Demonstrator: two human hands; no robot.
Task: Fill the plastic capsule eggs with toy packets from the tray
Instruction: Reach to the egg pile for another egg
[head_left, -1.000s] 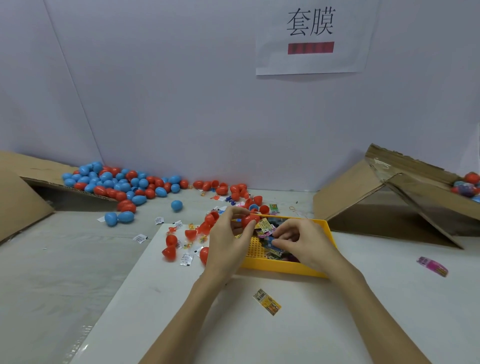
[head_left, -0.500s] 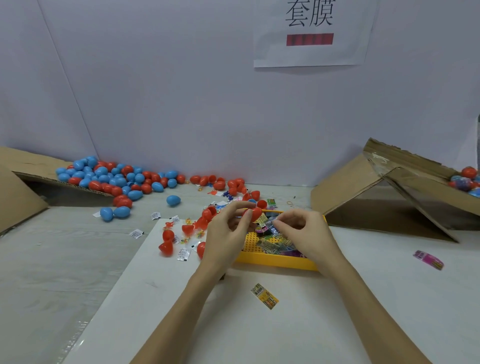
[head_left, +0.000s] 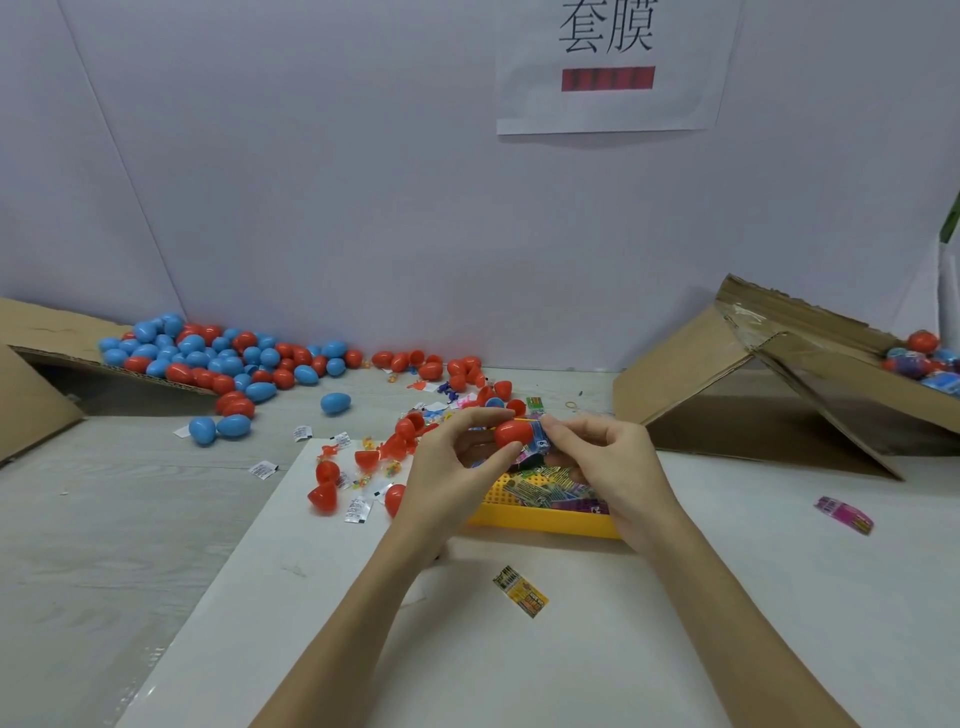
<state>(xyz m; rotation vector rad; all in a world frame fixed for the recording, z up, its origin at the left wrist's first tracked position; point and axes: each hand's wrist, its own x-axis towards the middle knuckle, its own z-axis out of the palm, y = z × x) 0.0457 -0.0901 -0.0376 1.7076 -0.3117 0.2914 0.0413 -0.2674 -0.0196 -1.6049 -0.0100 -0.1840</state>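
My left hand (head_left: 452, 467) grips a red egg half (head_left: 513, 434) over the yellow tray (head_left: 545, 522). My right hand (head_left: 602, 462) pinches a blue packet (head_left: 537, 439) against its rim. More packets fill the tray.

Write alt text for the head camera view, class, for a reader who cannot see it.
Two hands meet above a yellow tray of toy packets: the left hand holds a red capsule half while the right hand pinches a blue packet against it. Red and blue eggs lie piled at the back left.
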